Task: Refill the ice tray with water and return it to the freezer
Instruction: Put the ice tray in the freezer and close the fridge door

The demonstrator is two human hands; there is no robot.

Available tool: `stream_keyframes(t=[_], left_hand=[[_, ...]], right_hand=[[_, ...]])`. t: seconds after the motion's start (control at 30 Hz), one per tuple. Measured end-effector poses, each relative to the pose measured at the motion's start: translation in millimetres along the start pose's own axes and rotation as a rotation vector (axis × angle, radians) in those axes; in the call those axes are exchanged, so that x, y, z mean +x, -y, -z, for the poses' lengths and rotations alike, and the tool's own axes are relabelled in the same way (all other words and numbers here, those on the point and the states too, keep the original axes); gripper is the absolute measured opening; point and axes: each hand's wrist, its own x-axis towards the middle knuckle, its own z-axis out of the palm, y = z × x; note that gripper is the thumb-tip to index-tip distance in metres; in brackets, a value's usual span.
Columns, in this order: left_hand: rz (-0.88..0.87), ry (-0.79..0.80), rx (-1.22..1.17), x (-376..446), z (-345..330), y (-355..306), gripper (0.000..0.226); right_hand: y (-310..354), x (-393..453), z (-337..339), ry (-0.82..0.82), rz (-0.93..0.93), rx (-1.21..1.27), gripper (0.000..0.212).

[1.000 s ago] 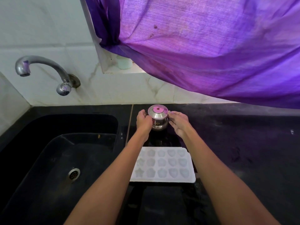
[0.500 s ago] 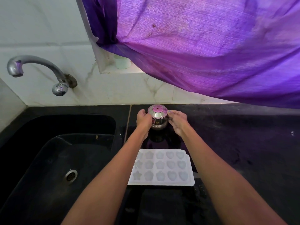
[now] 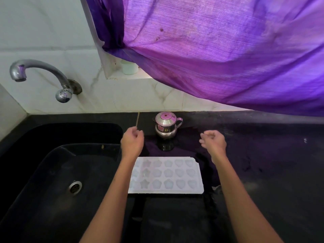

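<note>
A white ice tray (image 3: 196, 188) with star, flower and heart cells lies flat on the black counter (image 3: 263, 155), just right of the sink. Behind it stands a small lidded steel pot (image 3: 165, 125) with a spout. My left hand (image 3: 132, 142) hovers to the pot's left, above the tray's far left corner, fingers loosely curled and holding nothing. To the pot's right, my right hand (image 3: 213, 142) hovers slightly blurred, loosely curled and empty too. Neither hand touches the pot or the tray.
A black sink (image 3: 52, 172) with a drain (image 3: 75, 187) fills the left. A steel tap (image 3: 40, 74) juts from the white tiled wall above it. A purple curtain (image 3: 219, 50) hangs low over the counter's back, and a white cup (image 3: 129, 67) sits on the window ledge.
Both hands have let go of the steel pot and drawn back and apart, the left to the left, the right to the right. The pot stays on the counter.
</note>
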Motion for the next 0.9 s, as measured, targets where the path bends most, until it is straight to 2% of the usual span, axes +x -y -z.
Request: stream_keyframes(t=[0.17, 0.27, 0.33, 0.4, 0.47, 0.63, 0.7, 0.77, 0.9], left_hand=[[0.081, -0.126, 0.326, -50.5, 18.8, 43.2, 0.046], [0.158, -0.207, 0.344, -64.6, 25.5, 52.9, 0.048], [0.206, -0.227, 0.320, -71.6, 29.8, 54.1, 0.038], [0.249, -0.232, 0.288, -74.0, 34.2, 57.5, 0.007], [0.295, -0.210, 0.265, -73.7, 37.0, 61.7, 0.021], [0.345, -0.051, 0.077, -73.0, 40.5, 74.3, 0.028], [0.350, -0.035, 0.006, -72.3, 42.8, 79.3, 0.020], [0.369, -0.045, -0.041, -73.4, 47.2, 84.3, 0.018], [0.400, -0.065, -0.144, -85.0, 65.3, 96.4, 0.014]], right_hand=[[-27.6, -43.3, 21.2, 0.088, -0.040, -0.240, 0.014], [-34.7, -62.7, 26.9, 0.139, -0.043, -0.450, 0.023], [-38.5, -72.2, 28.8, 0.153, -0.049, -0.549, 0.026], [-40.0, -79.5, 28.2, 0.161, -0.043, -0.589, 0.026], [-37.3, -85.2, 27.5, 0.174, -0.051, -0.594, 0.024], [-36.6, -94.8, 28.0, 0.172, -0.067, -0.495, 0.019], [-39.0, -97.9, 28.4, 0.147, -0.109, -0.380, 0.011], [-41.2, -101.5, 27.3, 0.131, -0.131, -0.299, 0.013], [-41.6, -113.5, 18.5, 0.135, -0.105, -0.242, 0.011]])
